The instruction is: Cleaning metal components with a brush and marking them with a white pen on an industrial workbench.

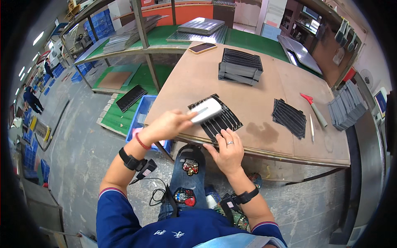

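Note:
My left hand (175,124) is closed around a white oblong hand tool (206,110), blurred by motion, so its exact kind does not show. That tool is over a black sheet with pale stripes (225,118) lying near the table's front edge. Fingers apart, my right hand (228,151) rests its fingertips at the sheet's near right edge. To the right lies a small stack of similar black striped pieces (288,118). Farther back stands a taller stack of black striped pieces (240,68).
On the brown table (173,89) lie a phone (202,48), a red-and-green handled tool (315,109) and a thin white pointed tool (312,129). Grey stacked pieces (347,105) stand at the right edge. A blue crate (142,113) sits below left, beside a green-topped rack (165,41).

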`<state>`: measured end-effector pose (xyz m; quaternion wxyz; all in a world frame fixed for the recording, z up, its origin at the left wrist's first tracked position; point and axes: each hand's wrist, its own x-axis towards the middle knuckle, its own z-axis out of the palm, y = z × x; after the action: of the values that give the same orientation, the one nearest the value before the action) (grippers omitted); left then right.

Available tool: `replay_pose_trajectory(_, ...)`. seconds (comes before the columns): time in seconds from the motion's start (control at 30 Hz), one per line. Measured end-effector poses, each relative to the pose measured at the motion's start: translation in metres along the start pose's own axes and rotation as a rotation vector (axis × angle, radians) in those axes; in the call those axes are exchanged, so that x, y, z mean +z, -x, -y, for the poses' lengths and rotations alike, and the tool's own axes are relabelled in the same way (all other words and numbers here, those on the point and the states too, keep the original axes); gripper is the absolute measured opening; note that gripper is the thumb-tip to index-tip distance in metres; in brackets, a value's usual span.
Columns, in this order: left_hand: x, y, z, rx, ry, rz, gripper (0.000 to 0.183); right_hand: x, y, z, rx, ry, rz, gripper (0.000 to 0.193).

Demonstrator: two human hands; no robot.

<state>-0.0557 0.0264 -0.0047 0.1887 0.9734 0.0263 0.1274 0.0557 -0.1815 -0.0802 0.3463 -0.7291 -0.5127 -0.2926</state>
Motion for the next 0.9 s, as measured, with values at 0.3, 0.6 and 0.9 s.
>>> replay_pose_trajectory(0.3,-0.01,-0.049,0.053,-0.068,-0.369,0.018,0.036,0.008,-0.002,0.005,0.008,0.025,-0.123,0.027)
replay_pose_trajectory(0.6,0.013,-0.065,0.027,0.178,-0.357,0.013,0.03,0.004,0.004,0.0,-0.004,0.01,-0.166,0.024)
replay_pose_trajectory(0.9,0.027,-0.068,-0.017,0.421,-0.305,0.072,0.02,0.007,0.004,0.0,0.01,0.047,-0.19,0.021)
